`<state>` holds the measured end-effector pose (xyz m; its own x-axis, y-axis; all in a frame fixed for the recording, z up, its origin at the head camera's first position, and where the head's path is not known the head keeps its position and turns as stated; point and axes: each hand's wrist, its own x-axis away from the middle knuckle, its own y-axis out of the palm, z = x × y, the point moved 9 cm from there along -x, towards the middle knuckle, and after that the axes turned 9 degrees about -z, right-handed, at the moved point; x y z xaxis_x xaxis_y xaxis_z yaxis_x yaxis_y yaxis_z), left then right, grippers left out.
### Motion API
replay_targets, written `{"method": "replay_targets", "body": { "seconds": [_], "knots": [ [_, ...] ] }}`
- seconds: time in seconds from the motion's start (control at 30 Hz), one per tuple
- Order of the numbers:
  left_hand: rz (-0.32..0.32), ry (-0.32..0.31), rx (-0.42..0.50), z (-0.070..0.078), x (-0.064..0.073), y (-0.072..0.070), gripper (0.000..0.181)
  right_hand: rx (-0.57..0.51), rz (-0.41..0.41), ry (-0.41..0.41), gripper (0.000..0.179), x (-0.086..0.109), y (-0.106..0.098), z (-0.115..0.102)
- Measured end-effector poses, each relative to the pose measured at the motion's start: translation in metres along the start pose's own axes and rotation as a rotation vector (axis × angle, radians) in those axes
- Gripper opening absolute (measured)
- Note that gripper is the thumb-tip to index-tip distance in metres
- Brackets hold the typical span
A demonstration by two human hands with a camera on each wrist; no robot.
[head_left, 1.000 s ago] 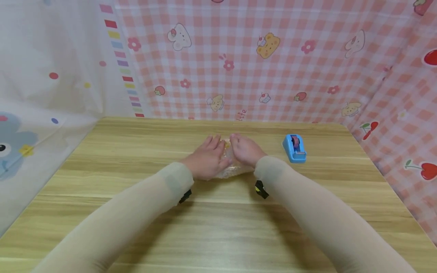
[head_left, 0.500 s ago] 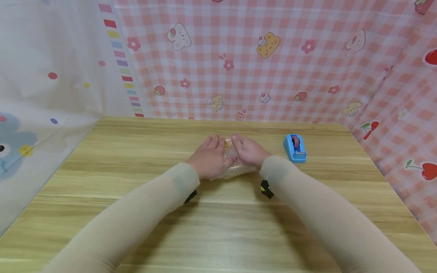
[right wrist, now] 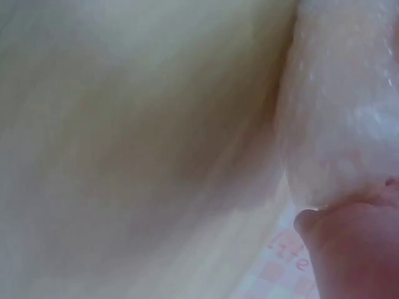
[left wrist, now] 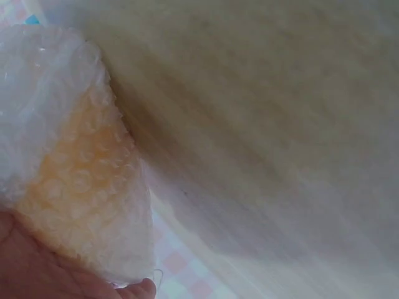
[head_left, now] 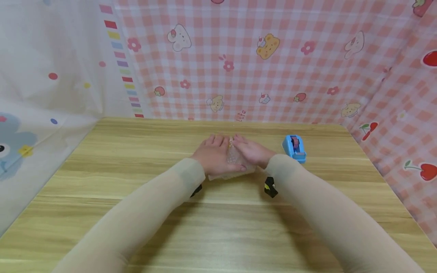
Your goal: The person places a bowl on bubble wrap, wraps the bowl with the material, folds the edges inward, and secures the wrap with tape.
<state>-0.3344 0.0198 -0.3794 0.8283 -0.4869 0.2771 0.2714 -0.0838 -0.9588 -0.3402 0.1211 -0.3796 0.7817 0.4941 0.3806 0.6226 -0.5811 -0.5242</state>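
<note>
A bundle of clear bubble wrap (head_left: 235, 157) lies on the wooden table, between and under both hands. My left hand (head_left: 214, 156) rests on its left side, fingers straight and thumb stretched across the front. From the right, my right hand (head_left: 253, 152) presses on the wrap with extended fingers. In the left wrist view, something orange-yellow shows through the bubble wrap (left wrist: 81, 162); its kind is hidden by the layers. The right wrist view has the whitish side of the bubble wrap (right wrist: 340, 118) above the fingers (right wrist: 355, 249).
A blue tape dispenser (head_left: 298, 156) with a pink roll stands to the right of the right hand. The wooden table (head_left: 218, 235) ends at a pink checked cloth (head_left: 205, 68) behind and a white cloth (head_left: 68, 87) on the left.
Both hands have shifted slightly to the right. The left thumb now reaches further across the wrap, and the right hand has flattened with its fingers laid out over it.
</note>
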Motion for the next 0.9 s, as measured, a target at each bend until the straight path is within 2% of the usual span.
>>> {"method": "replay_targets", "body": {
  "seconds": [0.13, 0.23, 0.37, 0.5, 0.9],
  "knots": [
    [-0.011, 0.006, 0.004, 0.004, 0.005, -0.004, 0.125, 0.126, -0.045, 0.011, 0.070, 0.007, -0.004, 0.003],
    [-0.006, 0.013, 0.001, 0.007, 0.007, -0.006, 0.123, 0.274, -0.074, -0.003, 0.074, 0.011, -0.004, 0.005],
    [-0.008, 0.002, 0.005, 0.006, 0.006, -0.006, 0.124, 0.369, -0.099, -0.017, 0.077, 0.012, 0.001, 0.009],
    [-0.009, -0.004, 0.011, 0.004, 0.005, -0.005, 0.124, 0.392, -0.099, -0.010, 0.077, 0.010, 0.003, 0.011],
    [-0.016, 0.032, 0.014, 0.006, 0.006, -0.007, 0.121, 0.434, -0.096, -0.020, 0.073, 0.010, 0.007, 0.009]
  ]
}}
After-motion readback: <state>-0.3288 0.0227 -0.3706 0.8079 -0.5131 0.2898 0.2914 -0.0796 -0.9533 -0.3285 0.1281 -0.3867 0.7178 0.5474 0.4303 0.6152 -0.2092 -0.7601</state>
